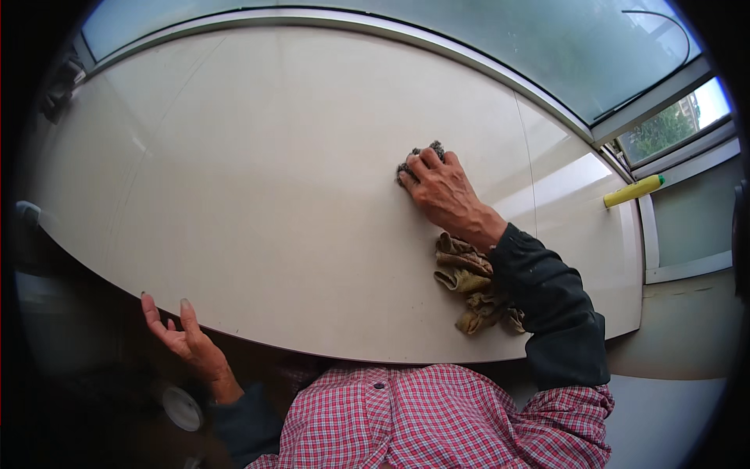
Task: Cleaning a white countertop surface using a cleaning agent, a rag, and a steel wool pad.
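Observation:
Under the bent fingers of my right hand (448,190), a dark grey metal scouring pad (435,150) presses on the glossy cream countertop (281,193). Crumpled brown cloths (466,272) lie on the surface beside my right forearm, which partly hides them. My left hand (190,343) is at the counter's near left edge with fingers spread and nothing in it; whether it touches the edge is hard to tell.
A yellow bottle with a green cap (634,191) stands at the right end of the counter. A metal window frame (375,24) with frosted glass borders the far side. Dark objects (58,88) sit at the far left end.

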